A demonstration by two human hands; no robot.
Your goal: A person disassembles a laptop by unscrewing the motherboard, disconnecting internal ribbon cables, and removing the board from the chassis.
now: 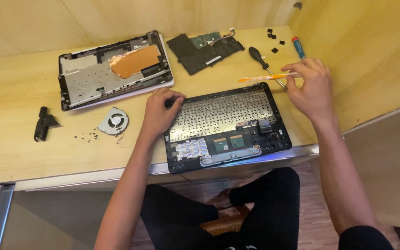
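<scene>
**Laptop stripped to its keyboard shell**

The keyboard shell lies at the worktop front edge, its underside bare. Already out: base cover far left of it, battery behind, fan just left. Small boards remain inside. The left hand presses the shell's rear-left corner, fingers curled together. The right hand, raised off its right rear, pinches an orange pry tool above a screwdriver.

Wooden desk is carrying two opened laptop shells, fan, battery, screwdrivers, loose screws.
</scene>
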